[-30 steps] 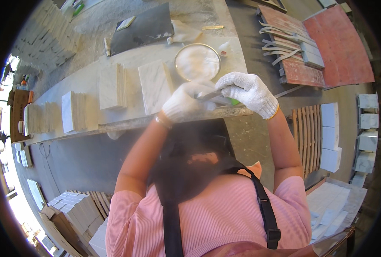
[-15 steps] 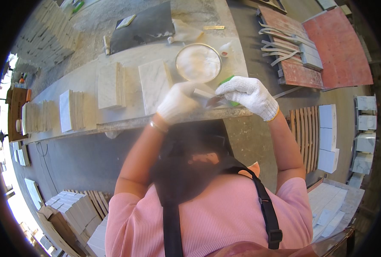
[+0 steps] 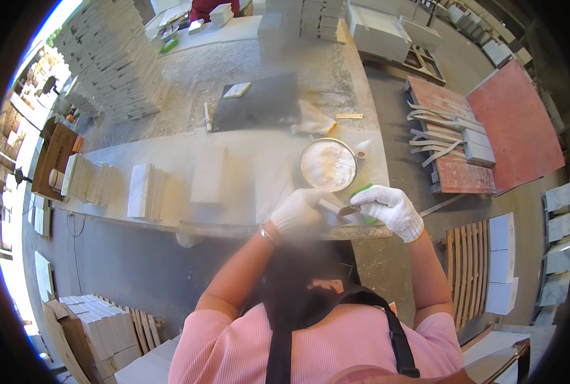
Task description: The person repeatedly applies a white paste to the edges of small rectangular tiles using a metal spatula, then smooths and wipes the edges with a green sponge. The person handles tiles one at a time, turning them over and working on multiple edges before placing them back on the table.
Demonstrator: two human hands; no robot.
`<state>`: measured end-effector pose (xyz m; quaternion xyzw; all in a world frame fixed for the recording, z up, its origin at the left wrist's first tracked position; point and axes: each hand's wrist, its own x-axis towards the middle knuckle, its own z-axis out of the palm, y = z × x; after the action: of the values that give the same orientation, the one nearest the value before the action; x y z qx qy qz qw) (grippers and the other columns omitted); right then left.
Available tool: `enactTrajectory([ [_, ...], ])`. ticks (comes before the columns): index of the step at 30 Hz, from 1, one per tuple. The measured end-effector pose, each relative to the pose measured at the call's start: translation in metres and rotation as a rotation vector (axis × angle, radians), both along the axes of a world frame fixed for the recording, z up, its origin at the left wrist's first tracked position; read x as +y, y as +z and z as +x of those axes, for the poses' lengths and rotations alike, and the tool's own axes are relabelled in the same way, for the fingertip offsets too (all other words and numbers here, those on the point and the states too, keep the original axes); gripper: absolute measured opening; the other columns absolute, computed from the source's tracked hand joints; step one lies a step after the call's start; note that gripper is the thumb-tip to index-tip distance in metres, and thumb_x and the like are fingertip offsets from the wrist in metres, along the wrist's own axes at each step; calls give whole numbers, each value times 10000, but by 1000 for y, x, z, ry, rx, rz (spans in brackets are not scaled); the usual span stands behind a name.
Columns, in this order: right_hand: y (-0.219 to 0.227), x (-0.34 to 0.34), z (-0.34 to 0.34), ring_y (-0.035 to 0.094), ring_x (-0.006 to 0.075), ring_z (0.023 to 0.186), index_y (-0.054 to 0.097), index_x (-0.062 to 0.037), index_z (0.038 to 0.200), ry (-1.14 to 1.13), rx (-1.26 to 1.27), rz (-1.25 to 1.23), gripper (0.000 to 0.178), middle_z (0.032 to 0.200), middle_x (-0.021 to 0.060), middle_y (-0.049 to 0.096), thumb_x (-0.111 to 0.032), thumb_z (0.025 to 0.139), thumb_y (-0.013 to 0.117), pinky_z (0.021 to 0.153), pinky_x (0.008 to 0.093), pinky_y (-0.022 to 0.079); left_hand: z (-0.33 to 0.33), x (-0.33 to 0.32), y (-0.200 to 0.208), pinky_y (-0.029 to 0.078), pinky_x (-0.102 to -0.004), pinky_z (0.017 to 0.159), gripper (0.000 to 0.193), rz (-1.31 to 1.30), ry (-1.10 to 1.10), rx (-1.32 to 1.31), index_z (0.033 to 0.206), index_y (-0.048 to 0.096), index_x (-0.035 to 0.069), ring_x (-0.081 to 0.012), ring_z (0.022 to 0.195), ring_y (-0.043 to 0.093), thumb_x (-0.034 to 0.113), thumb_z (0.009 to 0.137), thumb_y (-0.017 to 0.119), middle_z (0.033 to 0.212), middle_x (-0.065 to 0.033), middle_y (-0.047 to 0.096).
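Observation:
My left hand (image 3: 297,210), in a white knit glove, is closed by the near edge of the worktable, its fingers partly blurred. A pale, narrow piece of tile (image 3: 330,206) sticks out from its fingertips. To its right, my gloved right hand (image 3: 389,210) grips a scraper (image 3: 347,211) with a thin dark blade. Green parts (image 3: 361,189) show above and below the right fingers. The blade points left, close to the pale piece; whether they touch I cannot tell. Just beyond both hands stands a round bowl (image 3: 328,165) of white paste or powder.
Stacks of white marble tiles (image 3: 209,176) line the table's left. Behind the bowl lie a white bottle (image 3: 363,148), a cloth (image 3: 313,118) and a black sheet (image 3: 256,102). Pallets and a red board (image 3: 515,125) are at right. Another person's red clothing (image 3: 211,9) shows at the far end.
The view has tilted up, so the table sits lower in the picture and its far end shows. Both hands stay close together, still holding the scraper and the pale piece.

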<state>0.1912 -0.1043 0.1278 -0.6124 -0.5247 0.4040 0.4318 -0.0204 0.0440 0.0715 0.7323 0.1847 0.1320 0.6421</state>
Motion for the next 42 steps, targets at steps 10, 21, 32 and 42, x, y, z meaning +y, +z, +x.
enactTrajectory([
  [10, -21, -28, -19, 711, 184, 1016, 599, -43, 1417, -489, 205, -74, 467, 1262, 139, 704, 4, 954, 640, 810, 305, 582, 3, 1, -11, 550, -285, 864, 322, 292, -133, -158, 1142, 719, 25, -108, 974, 673, 12, 824, 771, 1053, -35, 745],
  [21, -17, -60, -68, 722, 271, 1117, 636, -36, 1375, -364, -379, 13, 465, 1225, 201, 721, -55, 912, 682, 934, 350, 559, -1, -27, 9, 513, -314, 864, 332, -440, -229, -94, 1129, 725, 7, -145, 945, 647, 193, 863, 796, 1024, -52, 712],
  [32, -8, -87, -50, 611, 88, 749, 628, -41, 1371, -745, 25, 33, 435, 879, 30, 667, -15, 939, 666, 684, 242, 506, -21, -33, 11, 489, -320, 980, 365, -509, -76, -112, 1194, 725, 6, -143, 1100, 626, 199, 891, 785, 1189, -49, 710],
  [42, -20, -33, -72, 684, 154, 1017, 622, -48, 1379, -338, -74, 140, 427, 1164, 92, 726, 33, 960, 623, 934, 303, 533, -14, -44, 9, 487, -350, 982, 475, -565, -146, -189, 1126, 777, -18, -226, 1090, 645, 347, 825, 820, 1182, -111, 710],
])
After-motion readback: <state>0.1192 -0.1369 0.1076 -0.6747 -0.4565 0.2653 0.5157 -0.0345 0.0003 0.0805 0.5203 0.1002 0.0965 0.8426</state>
